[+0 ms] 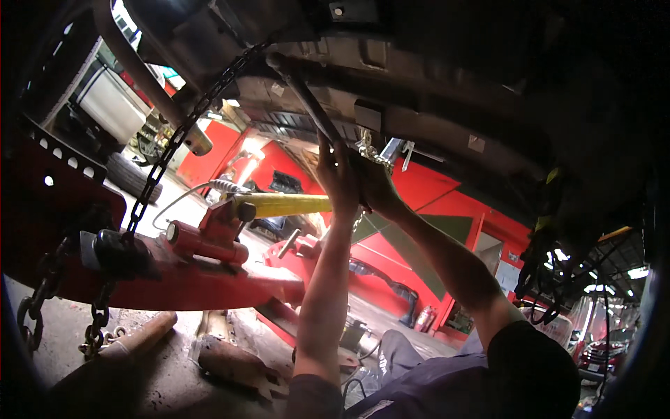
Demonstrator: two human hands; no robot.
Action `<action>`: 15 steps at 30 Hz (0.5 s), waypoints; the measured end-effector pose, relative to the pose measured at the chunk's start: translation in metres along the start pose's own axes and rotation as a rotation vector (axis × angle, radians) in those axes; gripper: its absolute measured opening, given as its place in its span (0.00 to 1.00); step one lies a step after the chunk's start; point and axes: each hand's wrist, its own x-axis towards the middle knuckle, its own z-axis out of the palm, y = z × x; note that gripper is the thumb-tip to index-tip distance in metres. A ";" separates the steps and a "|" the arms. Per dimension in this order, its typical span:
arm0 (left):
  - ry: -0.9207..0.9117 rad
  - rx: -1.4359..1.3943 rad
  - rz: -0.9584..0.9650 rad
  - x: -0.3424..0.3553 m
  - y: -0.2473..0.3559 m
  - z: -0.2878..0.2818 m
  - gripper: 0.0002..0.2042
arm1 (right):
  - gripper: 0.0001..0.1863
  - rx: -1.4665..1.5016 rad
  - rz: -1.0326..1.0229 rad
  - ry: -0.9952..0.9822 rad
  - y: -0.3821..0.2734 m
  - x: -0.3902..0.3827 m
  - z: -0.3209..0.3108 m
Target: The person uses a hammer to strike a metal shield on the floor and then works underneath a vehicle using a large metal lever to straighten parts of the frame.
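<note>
I lie under a raised vehicle, looking up at its dark underbody [433, 77]. Both my arms reach up to the same spot. My left hand [336, 174] is wrapped around the lower end of a dark metal bar [307, 98] that slants up to the underbody. My right hand [375, 187] is closed right beside it, under a shiny metal clamp fitting [387, 152]; what it grips is hidden. A yellow cylinder [283, 204] on a red frame-pulling rig [202, 244] points at my hands from the left.
A black chain [178, 136] runs from the underbody down to the red rig. A rusty exhaust pipe [139, 77] curves at upper left. Rusty parts [230, 363] and a wooden handle [139, 339] lie on the concrete floor. Red workshop walls and a parked red car [600, 356] lie beyond.
</note>
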 end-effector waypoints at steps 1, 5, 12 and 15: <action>-0.008 -0.074 -0.015 -0.007 0.011 0.008 0.24 | 0.13 -0.001 -0.124 0.077 0.009 0.001 -0.003; -0.283 0.057 0.038 0.029 -0.005 -0.002 0.25 | 0.15 0.373 0.123 0.063 -0.009 0.010 0.005; -0.200 -0.073 -0.178 0.031 -0.004 0.007 0.28 | 0.17 0.404 0.194 0.075 -0.027 0.014 -0.009; -0.195 -0.263 -0.122 0.010 0.007 0.012 0.26 | 0.18 0.152 0.153 0.121 -0.018 -0.004 -0.014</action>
